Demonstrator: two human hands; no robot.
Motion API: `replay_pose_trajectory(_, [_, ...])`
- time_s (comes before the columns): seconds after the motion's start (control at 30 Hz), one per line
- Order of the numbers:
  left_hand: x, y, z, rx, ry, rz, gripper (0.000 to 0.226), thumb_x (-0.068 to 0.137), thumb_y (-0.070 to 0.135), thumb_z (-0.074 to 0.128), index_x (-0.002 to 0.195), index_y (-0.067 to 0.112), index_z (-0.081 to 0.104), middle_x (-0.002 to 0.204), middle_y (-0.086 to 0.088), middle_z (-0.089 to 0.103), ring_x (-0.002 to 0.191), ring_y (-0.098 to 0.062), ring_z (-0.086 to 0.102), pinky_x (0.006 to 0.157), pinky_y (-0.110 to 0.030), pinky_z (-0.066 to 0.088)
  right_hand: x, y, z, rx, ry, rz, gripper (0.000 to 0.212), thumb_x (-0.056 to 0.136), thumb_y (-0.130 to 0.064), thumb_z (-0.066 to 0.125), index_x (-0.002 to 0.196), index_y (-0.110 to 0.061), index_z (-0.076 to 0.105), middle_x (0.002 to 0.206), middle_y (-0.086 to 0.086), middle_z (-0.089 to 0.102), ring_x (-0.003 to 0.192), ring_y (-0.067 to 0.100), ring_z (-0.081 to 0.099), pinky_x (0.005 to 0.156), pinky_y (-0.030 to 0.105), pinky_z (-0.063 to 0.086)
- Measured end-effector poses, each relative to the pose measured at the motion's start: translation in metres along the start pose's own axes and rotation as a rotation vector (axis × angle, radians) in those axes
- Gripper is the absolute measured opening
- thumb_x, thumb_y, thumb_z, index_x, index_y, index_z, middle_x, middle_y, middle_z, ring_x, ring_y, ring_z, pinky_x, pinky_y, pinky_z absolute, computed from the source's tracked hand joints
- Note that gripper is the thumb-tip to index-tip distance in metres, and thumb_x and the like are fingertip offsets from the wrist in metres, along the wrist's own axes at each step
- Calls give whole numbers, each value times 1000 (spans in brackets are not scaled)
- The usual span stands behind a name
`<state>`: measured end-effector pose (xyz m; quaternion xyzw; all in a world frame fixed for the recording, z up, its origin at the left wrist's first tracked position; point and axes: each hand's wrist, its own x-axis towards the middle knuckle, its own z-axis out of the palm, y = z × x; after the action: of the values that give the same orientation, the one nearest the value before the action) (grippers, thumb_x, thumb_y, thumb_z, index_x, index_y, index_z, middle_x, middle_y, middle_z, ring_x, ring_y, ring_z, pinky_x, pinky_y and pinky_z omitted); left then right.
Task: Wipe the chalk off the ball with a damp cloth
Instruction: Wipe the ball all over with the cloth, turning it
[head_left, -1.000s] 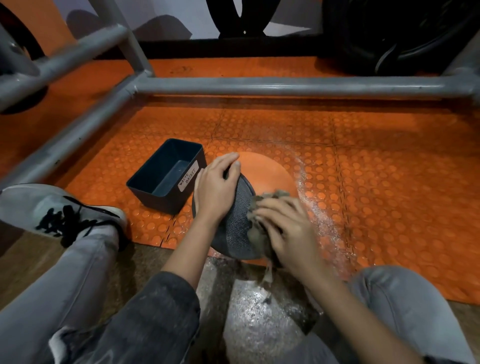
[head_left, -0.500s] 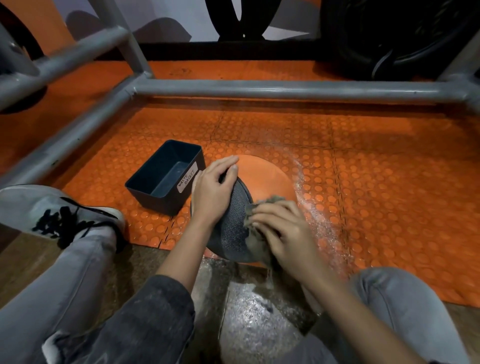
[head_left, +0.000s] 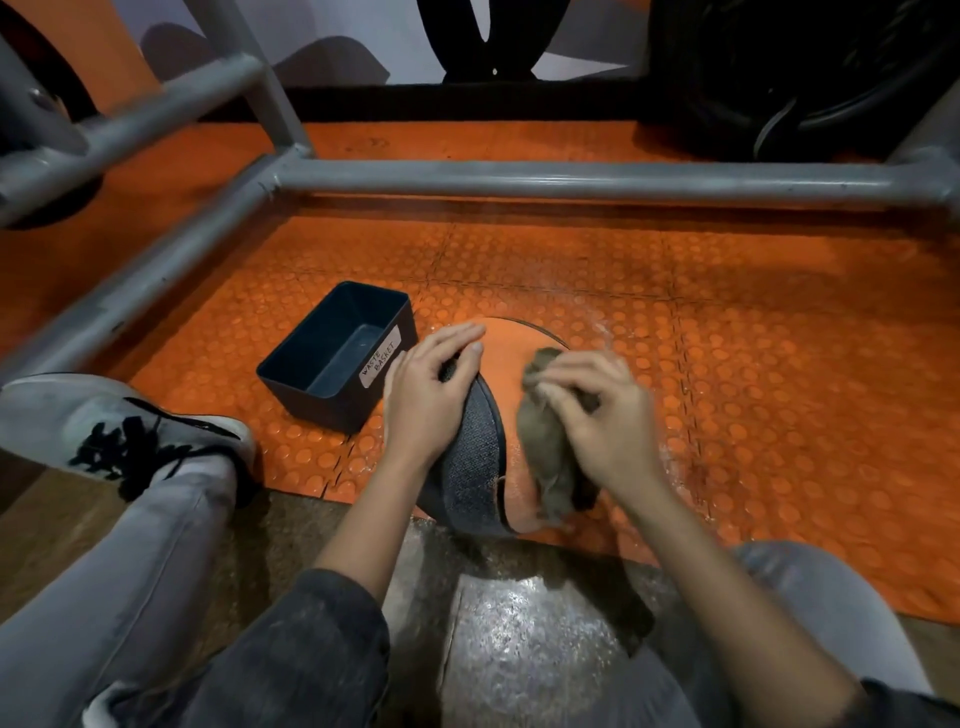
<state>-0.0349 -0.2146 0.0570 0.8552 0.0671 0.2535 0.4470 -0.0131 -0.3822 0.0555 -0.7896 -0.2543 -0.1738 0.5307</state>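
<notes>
Head view: the orange-and-grey ball (head_left: 475, 457) sits on the studded orange mat (head_left: 779, 389) between the person's legs. The left hand (head_left: 428, 395) lies on top of it, fingers stretched out. The right hand (head_left: 605, 421) clutches a bunched brown cloth (head_left: 545, 452) against its orange side. A dark bin (head_left: 332, 410) marked WASTE BASKET stands just left.

Dim warm light is glaring off the glossy grey floor patch (head_left: 519, 644); the right hand (head_left: 608, 431) is smearing with motion blur; grey metal pipes (head_left: 571, 182) are bowing near the edges.
</notes>
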Motion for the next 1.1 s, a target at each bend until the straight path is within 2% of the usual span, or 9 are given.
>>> replay_pose_trajectory(0.1, [-2,-2,-2,-49,-20,40,24,88,37,54,110,36,64,119,17,61,118,0,51,108,-23,31,-5,2,-7,28,-68,-58,14,81,-11,64,88,-18,74,90,-15,61,92,6,56,90,14,35])
replay_pose_trajectory(0.23, [-4,-4,-5,-28,-34,42,29,83,52,49,108,44,61,117,26,58,121,-2,49,111,-41,29,27,45,-11,115,15,423,16,90,-1,58,100,-4,71,92,-2,63,98,20,61,83,24,47])
replay_pose_trajectory(0.3, [-3,-5,-4,-23,-23,26,31,83,54,48,108,44,62,117,24,60,120,0,49,111,-41,31,31,56,-7,105,1,526,18,91,-1,56,101,-1,71,96,0,63,101,24,61,83,28,48])
replay_pose_trajectory(0.47, [6,-5,-4,-66,7,-81,22,90,39,53,107,39,65,116,21,61,114,4,51,103,-35,41,12,10,13,8,84,151,14,86,-8,62,88,-12,74,90,-8,63,93,15,57,93,15,34])
replay_pose_trajectory(0.6, [14,-6,-3,-37,23,-122,21,95,31,53,112,31,66,121,14,60,118,-3,52,105,-39,40,-12,-1,34,-102,98,-72,20,90,-23,55,96,-18,73,104,-10,64,101,14,51,92,23,32])
replay_pose_trajectory(0.73, [16,1,3,48,83,-194,29,96,37,49,120,29,64,127,14,58,120,-3,49,106,-40,38,-25,42,25,168,328,514,26,98,-10,45,117,-4,62,116,7,61,108,20,54,82,2,38])
replay_pose_trajectory(0.87, [7,11,12,177,207,-313,32,97,40,44,125,34,59,135,16,52,127,-8,44,108,-46,31,-35,71,35,286,250,862,32,102,-18,39,127,-10,56,120,9,63,101,22,59,91,34,51])
replay_pose_trajectory(0.93, [2,15,17,214,252,-358,34,98,40,42,128,34,55,139,14,48,131,-11,40,111,-47,26,-24,63,39,202,309,787,30,101,-17,38,122,-10,58,117,2,60,106,22,56,99,40,45])
replay_pose_trajectory(1.1, [2,25,21,308,236,-473,39,99,41,35,136,31,46,146,5,37,137,-18,27,112,-45,14,-8,16,48,-85,288,189,27,96,-20,46,114,-15,66,115,-12,49,114,10,38,96,9,21])
